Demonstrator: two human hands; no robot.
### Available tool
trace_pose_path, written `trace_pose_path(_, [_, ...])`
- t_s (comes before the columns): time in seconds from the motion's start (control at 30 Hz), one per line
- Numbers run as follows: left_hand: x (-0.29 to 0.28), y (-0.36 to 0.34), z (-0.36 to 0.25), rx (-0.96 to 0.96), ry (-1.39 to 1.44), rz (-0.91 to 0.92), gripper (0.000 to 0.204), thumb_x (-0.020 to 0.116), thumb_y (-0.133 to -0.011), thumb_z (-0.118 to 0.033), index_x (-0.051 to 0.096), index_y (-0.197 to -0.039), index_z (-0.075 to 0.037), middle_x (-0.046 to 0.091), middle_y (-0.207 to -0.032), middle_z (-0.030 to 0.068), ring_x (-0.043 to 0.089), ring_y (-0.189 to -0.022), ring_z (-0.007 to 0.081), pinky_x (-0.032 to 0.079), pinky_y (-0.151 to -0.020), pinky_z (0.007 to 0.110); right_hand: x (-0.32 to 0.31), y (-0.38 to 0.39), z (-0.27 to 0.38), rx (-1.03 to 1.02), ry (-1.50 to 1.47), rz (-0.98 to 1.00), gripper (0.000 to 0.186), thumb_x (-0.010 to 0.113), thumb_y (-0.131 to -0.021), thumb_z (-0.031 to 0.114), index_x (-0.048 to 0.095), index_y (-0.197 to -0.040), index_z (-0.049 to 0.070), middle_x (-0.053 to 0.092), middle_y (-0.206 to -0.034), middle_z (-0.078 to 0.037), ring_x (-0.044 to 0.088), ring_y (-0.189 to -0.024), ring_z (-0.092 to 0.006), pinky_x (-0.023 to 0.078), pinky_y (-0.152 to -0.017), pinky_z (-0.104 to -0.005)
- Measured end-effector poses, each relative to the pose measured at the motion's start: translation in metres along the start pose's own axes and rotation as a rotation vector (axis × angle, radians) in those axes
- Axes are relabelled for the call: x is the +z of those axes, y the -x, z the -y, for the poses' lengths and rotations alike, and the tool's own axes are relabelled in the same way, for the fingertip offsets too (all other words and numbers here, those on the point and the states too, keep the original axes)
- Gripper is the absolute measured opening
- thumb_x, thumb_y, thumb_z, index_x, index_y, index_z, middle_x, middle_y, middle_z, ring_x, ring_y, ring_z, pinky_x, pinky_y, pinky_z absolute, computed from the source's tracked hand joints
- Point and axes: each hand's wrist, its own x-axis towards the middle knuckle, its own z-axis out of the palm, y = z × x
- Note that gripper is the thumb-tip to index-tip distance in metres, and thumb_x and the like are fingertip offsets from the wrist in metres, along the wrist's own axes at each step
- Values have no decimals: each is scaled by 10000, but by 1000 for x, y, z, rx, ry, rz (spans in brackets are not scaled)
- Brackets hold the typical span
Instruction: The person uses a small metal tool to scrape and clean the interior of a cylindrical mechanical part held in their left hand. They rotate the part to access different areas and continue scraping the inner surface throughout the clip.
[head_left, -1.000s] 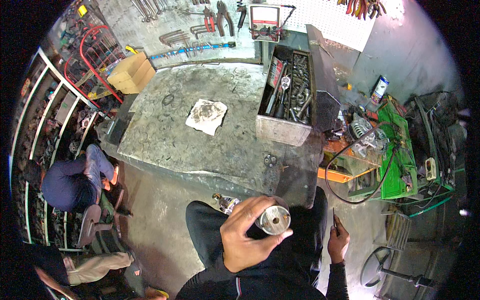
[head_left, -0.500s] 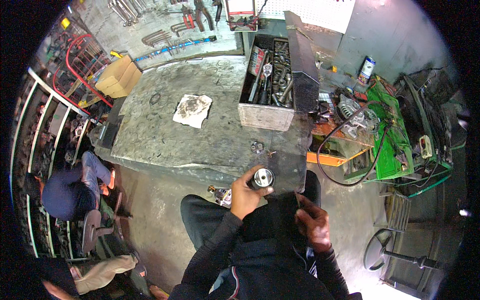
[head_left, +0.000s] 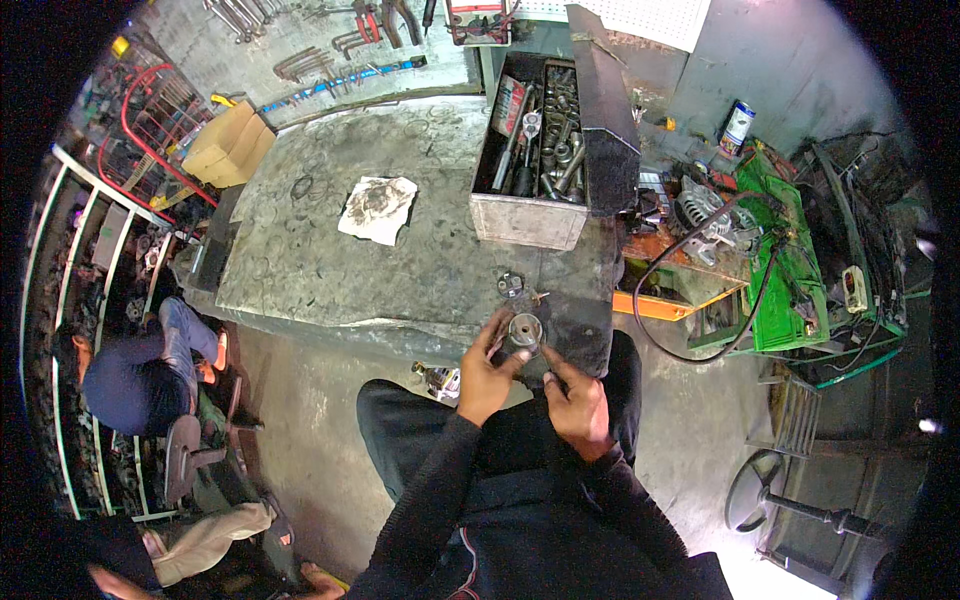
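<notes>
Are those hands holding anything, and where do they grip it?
The left hand holds a cylindrical metal part around its outer side, leaving the end face with its central hole showing. Whether the right hand holds anything cannot be told.

"Where's it brightest?"
"Beyond the fingers (head_left: 492, 334), on the perforated board (head_left: 650, 20), plus a washed-out patch (head_left: 762, 582) behind them, rightward."
"Dimmest?"
"Far left of them, around the shelves (head_left: 100, 177), which bend toward the fisheye's black rim."
</notes>
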Motion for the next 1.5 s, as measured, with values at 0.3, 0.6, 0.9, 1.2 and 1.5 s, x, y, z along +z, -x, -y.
trace_pose_path(0.3, [-1,4,4,-217,56,-71,451,749,-927,-1,675,-1373,2,745,-1282,124,678,-1202,201,519,-1052,336,5,1,-2,-69,198,88,496,627,-880,-19,686,-1368,43,692,-929,-230,702,-846,-408,569,-788,-449])
trace_pose_path(0.6, [0,3,21,-175,29,-129,432,765,-899,20,715,-1328,3,708,-1364,184,648,-1296,231,491,-1091,335,10,4,-3,-81,241,103,528,645,-848,-21,689,-1368,58,684,-918,-227,694,-859,-417,561,-768,-485])
trace_pose_path(0.9, [1,6,18,-195,39,-124,455,763,-896,46,692,-1345,31,699,-1375,185,635,-1308,230,474,-1113,332,17,9,-11,-141,198,20,552,630,-861,-35,683,-1395,96,681,-893,-251,693,-826,-427,558,-754,-488])
trace_pose_path(1.2, [2,0,16,-212,67,-132,433,749,-923,41,681,-1350,49,687,-1392,186,645,-1278,226,480,-1104,332,18,-1,-8,-128,215,45,564,634,-871,4,665,-1423,113,655,-853,-229,679,-806,-433,551,-734,-500])
trace_pose_path(1.5, [2,9,10,-204,-23,-107,432,743,-916,59,683,-1343,56,700,-1375,163,674,-1200,196,526,-1040,322,21,-2,-9,-138,215,28,546,617,-873,6,670,-1409,95,651,-843,-233,676,-785,-430,544,-717,-512])
